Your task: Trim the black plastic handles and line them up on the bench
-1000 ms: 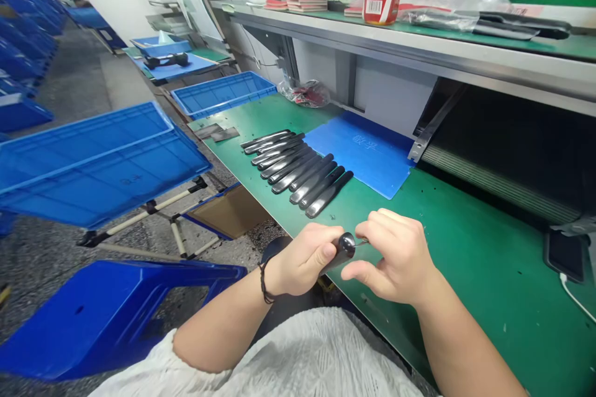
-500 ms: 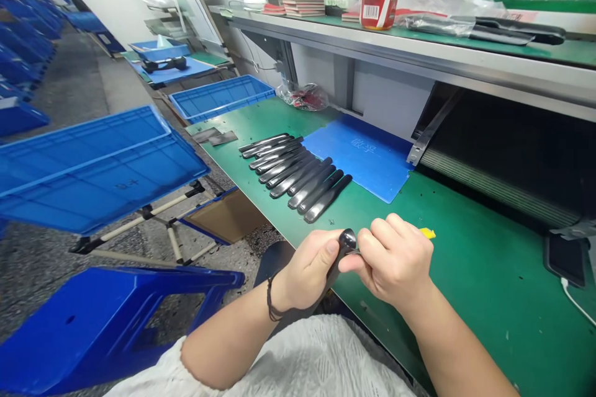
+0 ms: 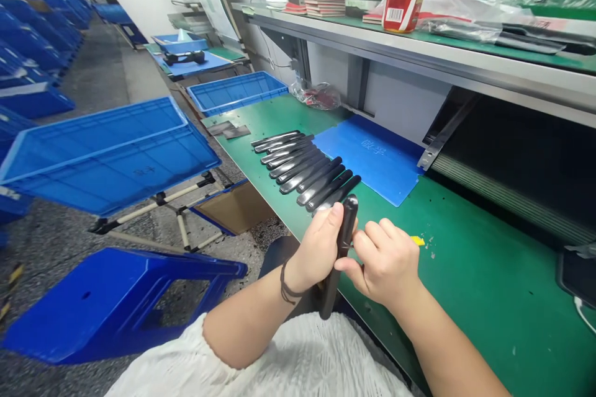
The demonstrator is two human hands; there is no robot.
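Note:
My left hand point(image 3: 321, 245) is wrapped round a glossy black elongated plastic piece point(image 3: 345, 229), holding it tilted over the table's front edge. Its rounded end points up and away; the other end reaches down toward my lap. My right hand point(image 3: 384, 257) is closed on a slim knife whose yellow end point(image 3: 418, 240) sticks out past the fingers. The knife's thin tip meets or nearly meets the side of the piece; most of the tool is hidden in my fist. Beyond my left hand, several similar black pieces point(image 3: 307, 167) lie side by side on the green table point(image 3: 479, 273).
A blue sheet point(image 3: 372, 155) lies behind the row. Thin dark plates point(image 3: 233, 130) rest at the table's left end. Blue crates point(image 3: 107, 155) and a blue stool point(image 3: 93, 304) stand left. A shelf point(image 3: 447, 65) overhangs the back; a phone point(image 3: 575, 273) with a cable sits right.
The black piece now stands more lengthwise, with more of it showing above and below my left hand. My right hand's knife has shifted from near its end to lower along its side.

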